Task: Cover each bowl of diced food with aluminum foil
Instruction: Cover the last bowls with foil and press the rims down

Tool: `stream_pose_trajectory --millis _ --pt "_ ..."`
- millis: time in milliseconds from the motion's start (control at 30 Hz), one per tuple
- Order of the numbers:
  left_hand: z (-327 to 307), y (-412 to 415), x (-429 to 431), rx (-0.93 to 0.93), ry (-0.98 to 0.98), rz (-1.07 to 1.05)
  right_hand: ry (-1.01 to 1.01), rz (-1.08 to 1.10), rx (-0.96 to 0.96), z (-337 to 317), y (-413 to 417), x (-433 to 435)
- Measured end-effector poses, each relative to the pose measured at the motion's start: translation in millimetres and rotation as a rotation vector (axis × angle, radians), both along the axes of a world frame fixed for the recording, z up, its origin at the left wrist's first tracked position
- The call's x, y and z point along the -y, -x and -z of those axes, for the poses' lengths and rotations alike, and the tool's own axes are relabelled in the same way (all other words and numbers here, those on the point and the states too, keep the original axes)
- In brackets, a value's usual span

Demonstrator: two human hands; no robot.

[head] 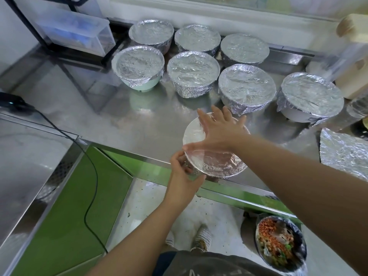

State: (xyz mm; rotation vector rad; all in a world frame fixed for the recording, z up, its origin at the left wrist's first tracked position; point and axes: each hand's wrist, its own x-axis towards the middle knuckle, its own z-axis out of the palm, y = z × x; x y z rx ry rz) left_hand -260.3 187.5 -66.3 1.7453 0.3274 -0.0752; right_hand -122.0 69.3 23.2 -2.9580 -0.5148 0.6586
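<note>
A foil-covered bowl (217,162) stands at the near edge of the steel counter. My right hand (221,130) lies flat on its foil top with the fingers spread. Against the bowl's left side, my left hand (183,168) curls its fingers round the foil at the rim. Several more bowls sealed in foil (193,72) stand in two rows farther back. A loose sheet of aluminum foil (344,152) lies at the right edge of the counter.
The steel counter (119,116) meets a second steel surface (29,156) at the left. A black cable (89,176) hangs over the green front. A lined bin of food scraps (280,244) stands on the floor at right. A clear plastic box (75,32) sits back left.
</note>
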Motion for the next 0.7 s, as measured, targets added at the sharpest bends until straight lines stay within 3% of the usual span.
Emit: stream_pose_trajectory --millis 267,433,567,700 --pt "-2 -6 -28 -0.096 0.022 0.042 0.011 0.007 -0.046 3 8 -8" --pt "2 -4 -47 -0.305 0.492 -0.051 0.013 0.0 -0.044 4 7 -7" --pt "1 1 -40 -0.326 0.928 -0.252 0.001 -0.002 -0.025 6 8 -6" --pt "-4 3 -29 -0.318 1.109 -0.419 0.004 -0.004 -0.027 5 9 -6"
